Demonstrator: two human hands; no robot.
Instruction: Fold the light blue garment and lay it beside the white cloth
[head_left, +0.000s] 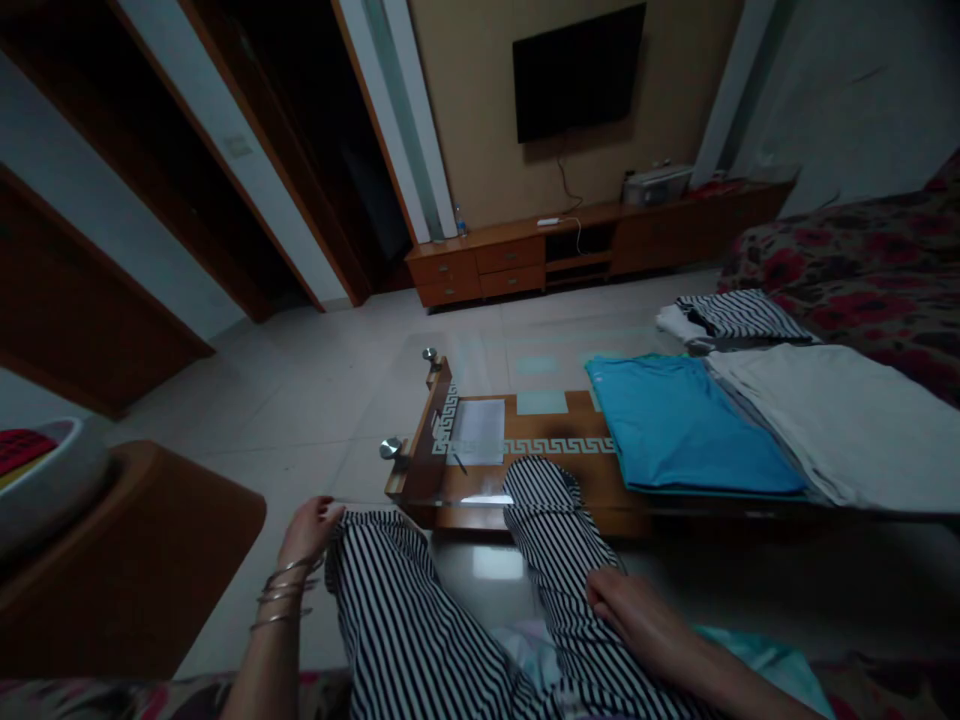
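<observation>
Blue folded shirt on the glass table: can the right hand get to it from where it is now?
Probably yes. The right hand rests on the striped trousers, and nothing stands between it and the blue shirt on the table. The shirt's near edge faces the hand, though it may need a forward lean.

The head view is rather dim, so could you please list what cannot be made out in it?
- Left hand: fingertips curl into the striped trousers, so the grip is hidden.
- Right hand: rests on the trousers; whether it pinches cloth is unclear.
- Trousers' waist: cut off by the bottom edge.
- Folded striped garment: type unclear, partly under other cloth.
- Items on the TV cabinet: too small and dark.
</observation>
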